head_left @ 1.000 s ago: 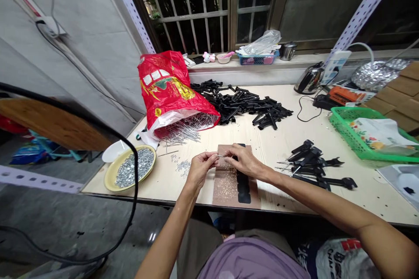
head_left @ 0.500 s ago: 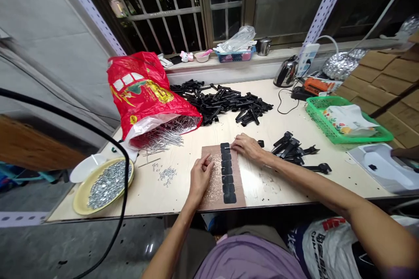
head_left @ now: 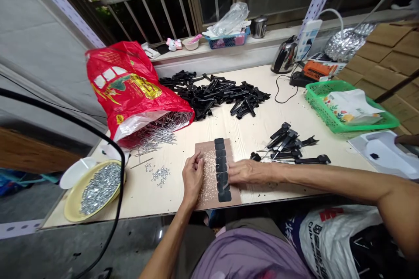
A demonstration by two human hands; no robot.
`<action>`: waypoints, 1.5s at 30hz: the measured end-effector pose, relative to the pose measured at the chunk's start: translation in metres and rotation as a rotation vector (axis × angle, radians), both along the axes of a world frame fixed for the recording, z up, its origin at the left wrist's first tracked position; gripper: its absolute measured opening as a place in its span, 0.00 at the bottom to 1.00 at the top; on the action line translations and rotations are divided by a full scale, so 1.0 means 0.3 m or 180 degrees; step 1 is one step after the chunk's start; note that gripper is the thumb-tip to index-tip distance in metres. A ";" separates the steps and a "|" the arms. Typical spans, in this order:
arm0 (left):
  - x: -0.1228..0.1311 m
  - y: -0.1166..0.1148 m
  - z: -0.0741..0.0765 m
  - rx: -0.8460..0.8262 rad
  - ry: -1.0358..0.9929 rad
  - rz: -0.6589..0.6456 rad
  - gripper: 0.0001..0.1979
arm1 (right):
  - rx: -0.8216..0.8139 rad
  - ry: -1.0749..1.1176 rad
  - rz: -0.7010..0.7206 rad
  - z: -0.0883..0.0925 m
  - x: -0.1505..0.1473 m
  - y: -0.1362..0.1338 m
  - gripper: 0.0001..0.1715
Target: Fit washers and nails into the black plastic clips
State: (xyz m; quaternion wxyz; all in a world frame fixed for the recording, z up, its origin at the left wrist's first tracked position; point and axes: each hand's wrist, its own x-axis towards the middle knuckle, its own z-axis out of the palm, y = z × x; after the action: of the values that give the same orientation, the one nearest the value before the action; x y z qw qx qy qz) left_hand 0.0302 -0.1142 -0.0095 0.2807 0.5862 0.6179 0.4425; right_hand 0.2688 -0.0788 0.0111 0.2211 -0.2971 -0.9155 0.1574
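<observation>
A brown board lies at the table's front edge, sprinkled with pale specks. Down its right half runs a column of black rounded-square pieces. My left hand rests on the board's left edge, thumb and fingertips pressed together; whatever they might hold is too small to see. From the right, my right hand reaches to the lower pieces of the column, its fingers together and pointing down at them. A pale spot shows by its fingertips, too blurred to name. Small clear-silvery bits lie loose left of the board.
A yellow bowl of silvery bits stands at the left. Behind it a red bag spills thin metal rods. Black plastic parts are heaped at the back and right. A green basket sits far right.
My right hand has moved down the column of black pieces, from its far end to the nearer ones. My left hand stays at the board's left edge. The camera view has shifted slightly.
</observation>
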 end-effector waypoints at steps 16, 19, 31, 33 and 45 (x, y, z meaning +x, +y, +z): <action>-0.003 0.007 -0.022 -0.0050 -0.0001 0.0024 0.18 | -0.0195 0.0190 0.0556 -0.014 -0.020 0.043 0.17; -0.004 0.005 -0.021 -0.0025 0.0002 0.0035 0.18 | -0.0222 0.0140 0.0572 -0.021 -0.036 0.019 0.16; -0.037 0.016 -0.022 -0.0186 0.0178 -0.0016 0.22 | -0.0519 -0.1272 -0.0452 0.160 0.346 0.137 0.11; -0.040 0.023 -0.028 -0.0212 0.0194 -0.0024 0.22 | -0.0180 -0.1337 -0.1077 0.158 0.331 0.221 0.13; -0.004 0.025 0.000 -0.0318 0.0314 0.0088 0.21 | -0.0568 -0.1544 -0.1115 0.209 0.481 0.089 0.12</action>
State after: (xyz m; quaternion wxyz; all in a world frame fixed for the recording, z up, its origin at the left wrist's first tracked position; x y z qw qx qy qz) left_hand 0.0289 -0.1066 -0.0094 0.2726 0.5840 0.6603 0.3856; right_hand 0.4130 -0.0519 0.0738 -0.0071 -0.4975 -0.8589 0.1212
